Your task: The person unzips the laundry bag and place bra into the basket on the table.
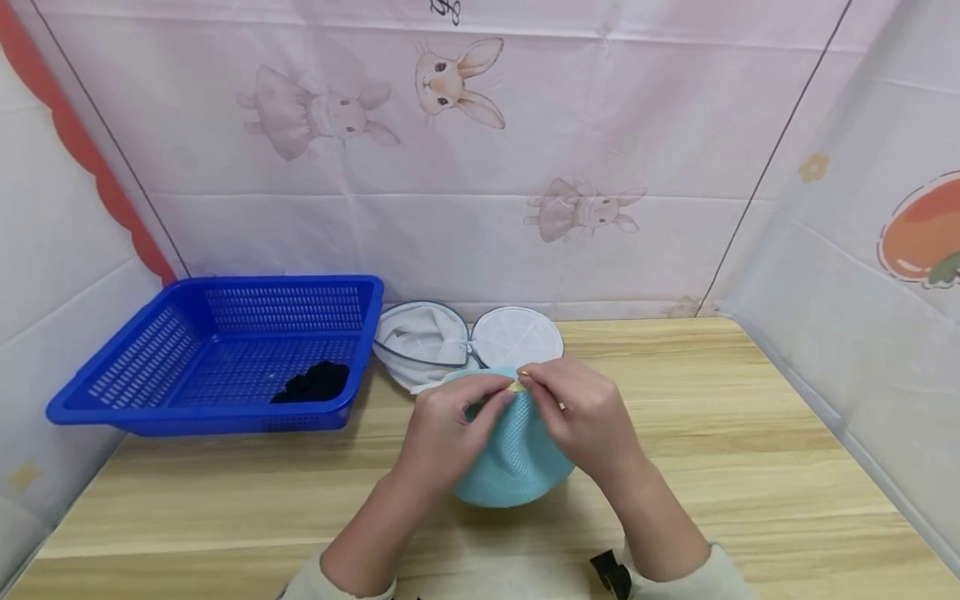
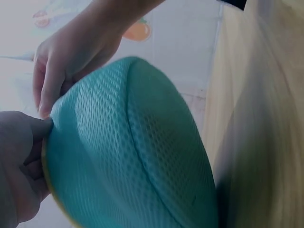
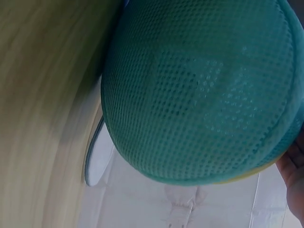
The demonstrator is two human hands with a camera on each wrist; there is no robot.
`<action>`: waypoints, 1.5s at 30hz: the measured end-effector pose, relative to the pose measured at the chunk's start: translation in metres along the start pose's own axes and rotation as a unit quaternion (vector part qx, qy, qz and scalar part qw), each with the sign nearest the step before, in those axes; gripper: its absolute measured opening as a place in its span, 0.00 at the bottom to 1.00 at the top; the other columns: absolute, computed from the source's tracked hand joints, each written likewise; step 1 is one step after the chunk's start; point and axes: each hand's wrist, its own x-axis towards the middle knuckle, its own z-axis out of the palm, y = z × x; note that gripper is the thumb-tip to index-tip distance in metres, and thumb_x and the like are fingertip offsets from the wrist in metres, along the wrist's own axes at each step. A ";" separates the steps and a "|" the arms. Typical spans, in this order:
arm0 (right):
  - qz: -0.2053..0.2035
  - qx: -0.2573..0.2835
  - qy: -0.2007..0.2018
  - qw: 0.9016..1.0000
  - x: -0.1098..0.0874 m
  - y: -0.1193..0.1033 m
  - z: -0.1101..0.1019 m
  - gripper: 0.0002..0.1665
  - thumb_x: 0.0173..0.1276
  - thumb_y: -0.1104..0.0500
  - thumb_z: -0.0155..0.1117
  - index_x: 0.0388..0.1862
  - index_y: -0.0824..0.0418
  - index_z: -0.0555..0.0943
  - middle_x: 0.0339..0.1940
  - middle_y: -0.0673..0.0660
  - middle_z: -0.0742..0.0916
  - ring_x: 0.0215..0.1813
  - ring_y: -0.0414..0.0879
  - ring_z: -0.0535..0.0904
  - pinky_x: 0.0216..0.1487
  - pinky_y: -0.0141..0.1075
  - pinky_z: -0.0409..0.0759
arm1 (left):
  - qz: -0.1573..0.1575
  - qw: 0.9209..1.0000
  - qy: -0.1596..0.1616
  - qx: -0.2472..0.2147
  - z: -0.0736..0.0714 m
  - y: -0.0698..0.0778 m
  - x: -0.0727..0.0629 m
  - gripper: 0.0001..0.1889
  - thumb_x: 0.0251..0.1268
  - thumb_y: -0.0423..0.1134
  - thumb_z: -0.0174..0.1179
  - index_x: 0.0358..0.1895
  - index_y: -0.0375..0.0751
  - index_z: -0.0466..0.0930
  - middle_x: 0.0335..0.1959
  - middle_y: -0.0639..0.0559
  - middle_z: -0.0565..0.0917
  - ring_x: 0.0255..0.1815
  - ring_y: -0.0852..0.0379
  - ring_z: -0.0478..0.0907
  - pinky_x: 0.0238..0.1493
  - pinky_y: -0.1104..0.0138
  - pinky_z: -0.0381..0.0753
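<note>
A turquoise mesh laundry bag (image 1: 517, 467), rounded and with yellow trim along its edge, is held between both hands over the near middle of the table. The left hand (image 1: 453, 421) pinches the top edge between thumb and fingers. Close beside it, the right hand (image 1: 592, 412) pinches the same edge at the yellow trim, fingertips nearly meeting the left ones. The left wrist view shows the bag's side (image 2: 114, 142) bulging, with a seam running down it. In the right wrist view, its mesh bottom (image 3: 199, 95) fills most of the picture.
Behind the hands lies a white mesh bag (image 1: 423, 333) with dark trim, its round white lid (image 1: 517, 333) folded out. A blue plastic basket (image 1: 363, 333) stands at left, holding a crumpled black cloth (image 1: 315, 382). Printed cloth walls (image 1: 450, 167) enclose the wooden table (image 1: 735, 467).
</note>
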 end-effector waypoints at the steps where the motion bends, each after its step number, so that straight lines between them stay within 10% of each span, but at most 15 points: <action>1: -0.003 0.001 -0.002 1.000 0.000 -0.001 0.001 0.12 0.74 0.58 0.59 0.36 0.65 0.85 0.30 0.54 0.88 0.31 0.45 0.82 0.33 0.33 0.81 | 0.002 1.000 -0.001 0.001 0.001 0.002 0.000 0.07 0.58 0.31 0.69 0.40 0.37 0.88 0.38 0.49 0.90 0.43 0.58 0.87 0.47 0.72 0.84; 21: 0.003 -0.008 0.022 1.000 0.004 0.006 -0.012 0.10 0.71 0.63 0.61 0.36 0.67 0.86 0.30 0.57 0.88 0.30 0.45 0.84 0.32 0.33 0.84 | 0.044 0.998 0.029 0.028 -0.003 -0.004 0.003 0.05 0.55 0.30 0.71 0.36 0.38 0.89 0.34 0.49 0.90 0.38 0.57 0.88 0.43 0.71 0.85; 45: 0.006 -0.012 0.048 0.999 0.006 0.004 -0.013 0.16 0.74 0.57 0.58 0.35 0.67 0.86 0.30 0.57 0.88 0.32 0.47 0.84 0.35 0.35 0.84 | -0.015 0.999 0.017 0.023 -0.009 -0.006 0.004 0.07 0.59 0.35 0.71 0.39 0.39 0.89 0.37 0.50 0.90 0.40 0.58 0.87 0.43 0.70 0.85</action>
